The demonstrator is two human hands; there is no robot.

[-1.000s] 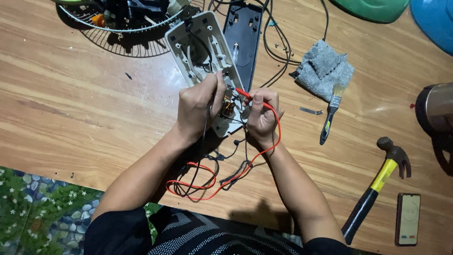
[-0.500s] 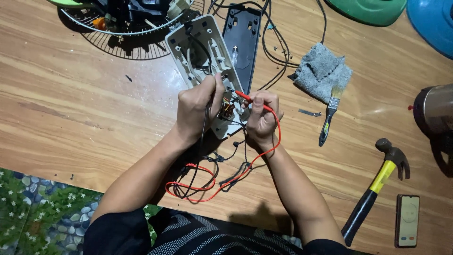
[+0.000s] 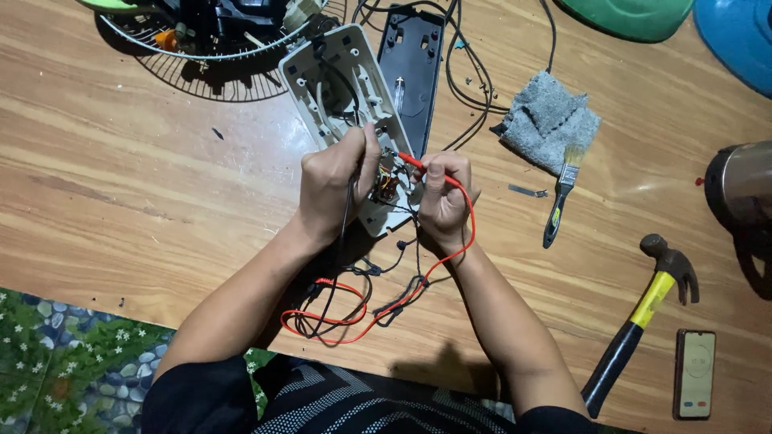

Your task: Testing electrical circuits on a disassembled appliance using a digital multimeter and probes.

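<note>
Little has changed over the last second: left hand [image 3: 334,189] keeps its black probe and right hand [image 3: 445,197] its red probe [image 3: 412,163] pinched on the white fan housing's [image 3: 342,88] wiring, so probing continues.

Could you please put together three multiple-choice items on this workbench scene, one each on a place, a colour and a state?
1. Where does the hammer lie?
A. Left of the fan grille
B. Right of the person's arms
C. On the grey cloth

2. What colour is the probe lead held by the right hand?
A. Red
B. Blue
C. White

3. In what state is the white casing?
A. Closed and screwed shut
B. Wrapped in cloth
C. Open, with its wiring bare

Answers:
1 B: it rests on the table at the right, near the phone.
2 A: the red lead loops down from that hand.
3 C: its inner ribs and wires show under the left hand.
</note>
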